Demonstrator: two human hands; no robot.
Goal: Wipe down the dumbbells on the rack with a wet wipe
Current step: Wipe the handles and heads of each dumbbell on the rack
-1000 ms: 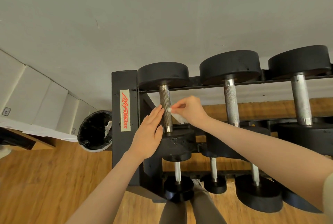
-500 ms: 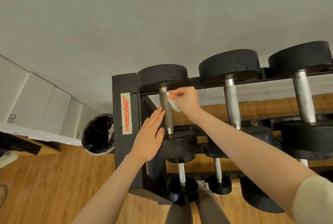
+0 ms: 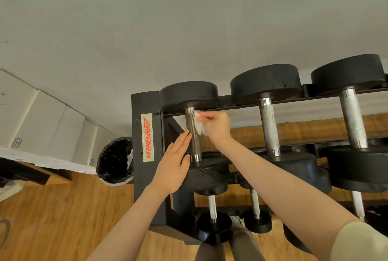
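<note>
Hands (image 3: 216, 126) apparently flanking dumbbell handle (image 3: 193, 132).

A plain grey-white wall (image 3: 147, 19) runs above a wooden floor (image 3: 52, 218). White boxes (image 3: 42, 118) line the wall at left, beside a bin (image 3: 115, 160) with a black liner. The dark shape at far left (image 3: 21, 173) may be a bench.

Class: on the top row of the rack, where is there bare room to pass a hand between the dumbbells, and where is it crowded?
Free: the gap between the middle handle and the right handle. Crowded: around the left handle, with the left hand on one side and the right hand pressing the wipe on the other.
</note>
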